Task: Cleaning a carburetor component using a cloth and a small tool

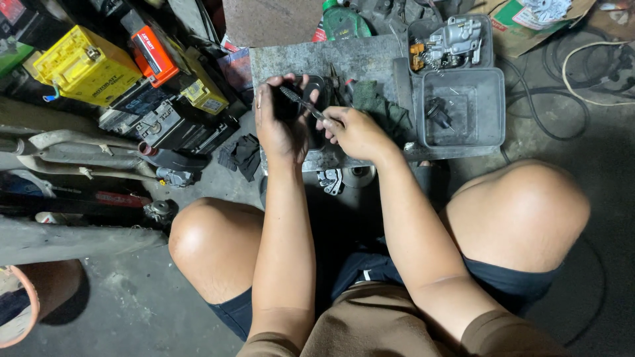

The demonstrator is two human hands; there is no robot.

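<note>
Head view: nearest the cam were the person's brown shirt (370, 327) and dark shorts (370, 268), w/ bare knees spread left (215, 244) and right (519, 215); the person was sitting over a grey concrete floor (145, 304).

Both forearms reached fwd to a low grey bench (357, 59). Left hand (281, 122) was clenched around a small black part (286, 106), held just above the bench's near edge. Right hand (357, 132) pinched a thin metal tool (305, 104), prob. a small screwdriver; its tip touched the black part in the left hand. Exact kind of part: can't tell.

On the bench, just beside the right hand, lay a dark green rag (380, 109). To the right stood two grey plastic trays: the near tray (493, 106) held one small black piece (438, 114); the far tray (415, 30) held a metal carburetor (456, 38).

A green bottle (344, 23) stood at the bench's far edge. A small metal bracket (329, 180) lay on the floor below the bench's near edge. At left: a yellow battery (86, 66), an orange-topped battery (153, 49), grey exhaust pipes (79, 155), a black cloth (243, 153). Cables (562, 86) lay coiled at right, well apart from the hands.
</note>
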